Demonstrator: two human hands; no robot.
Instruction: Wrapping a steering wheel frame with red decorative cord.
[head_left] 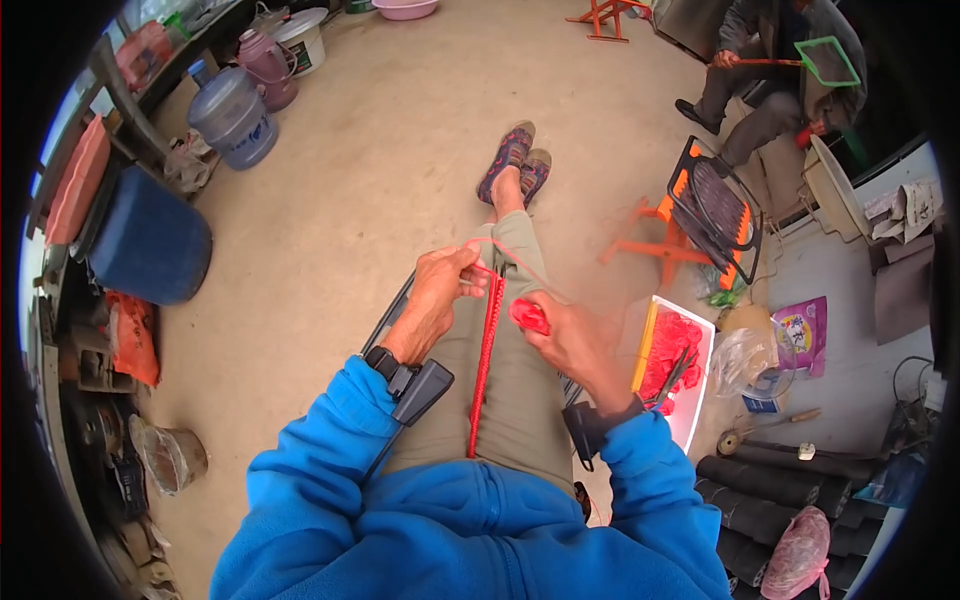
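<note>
"Where's the red braid (484,370)?"
"Ribbed, running from the lap's (530,420) near edge. Left fingers (466,262) pinch a strand (486,268) at its far end; right fingers (547,304) grasp a shiny red bundle (527,317)."
"Containers?"
"White box (706,375), right of the lap: crumpled red material (670,345), dark scissors (682,372). Farther, a blue plastic barrel (150,240)."

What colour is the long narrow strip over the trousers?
Red long narrow strip, head view.

We see red bundle (530,317) partly hidden by right fingers (560,320); pink basin (405,9), near twelve o'clock, and co-worker (776,112), two o'clock, cut by top edge.
</note>
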